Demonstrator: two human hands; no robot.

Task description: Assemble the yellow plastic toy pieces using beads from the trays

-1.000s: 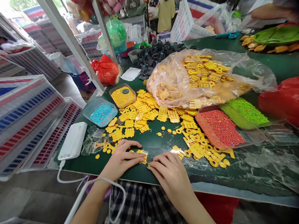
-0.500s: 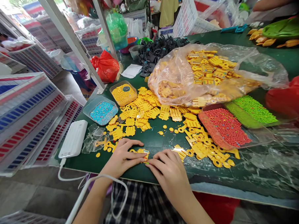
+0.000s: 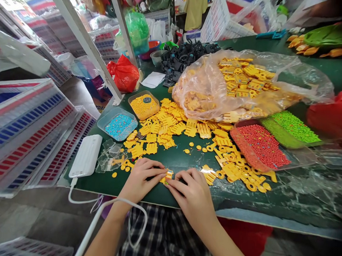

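Note:
My left hand is closed, its thumb and fingertips holding the left edge of a small yellow plastic piece low over the front of the table. Coloured rows show on the piece's face, with a spot of green near its lower edge. From the other side, the thumb and index finger of my right hand pinch at the piece's lower right edge. Whether a bead lies between those fingertips is hidden. Past my right hand lies a yellow slotted piece. More yellow slotted parts are heaped beyond both hands.
Trays hold blue beads, yellow beads, red beads and green beads. A clear bag of yellow parts lies behind. At left are a white power bank, its cable and stacked crates.
The piece is less covered by my left fingers and shows more of its coloured face. Both hands keep at it. The view has shifted slightly, and a pale shape has appeared at the far left.

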